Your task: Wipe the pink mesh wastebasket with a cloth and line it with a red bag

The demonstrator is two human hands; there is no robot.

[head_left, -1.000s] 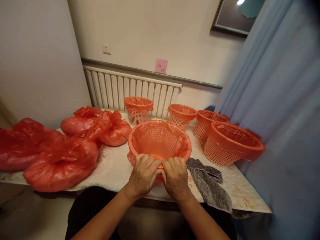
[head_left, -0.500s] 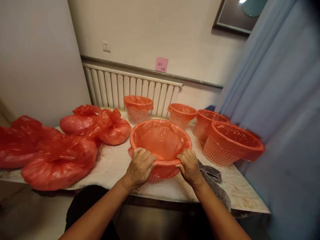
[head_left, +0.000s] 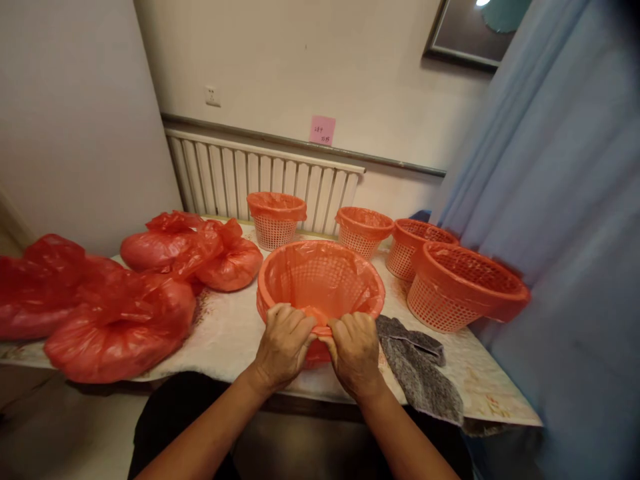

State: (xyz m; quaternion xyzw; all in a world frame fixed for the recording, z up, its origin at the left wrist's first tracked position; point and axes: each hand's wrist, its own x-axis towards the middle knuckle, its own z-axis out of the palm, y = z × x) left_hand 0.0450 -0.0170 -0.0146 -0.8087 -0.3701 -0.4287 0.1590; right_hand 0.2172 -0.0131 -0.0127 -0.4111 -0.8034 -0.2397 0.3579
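Note:
A plastic basket (head_left: 370, 267) with mesh walls stands upright in front of me. A thin red plastic bag (head_left: 320, 287) lines it and is folded out over the rim. My left hand (head_left: 285, 343) is closed on the near rim, fingers over the top with the bag under them. Right beside it, my right hand (head_left: 354, 350) grips the same near rim, thumb in front. Only a short stretch of rim shows between the two hands. The basket's near lower wall is mostly hidden behind my hands and the hanging bag edge.
Several filled red bags (head_left: 120, 327) lie on the left of the table (head_left: 225, 340). Bag-lined baskets (head_left: 445, 300) stand at the back and right. A grey knitted cloth item (head_left: 420, 373) lies near the front edge. A radiator (head_left: 225, 170) and a blue curtain (head_left: 560, 220) border the table.
My right hand has slid left along the near rim, close to my left hand. More of the grey cloth item now shows. The basket has stayed nearly in place.

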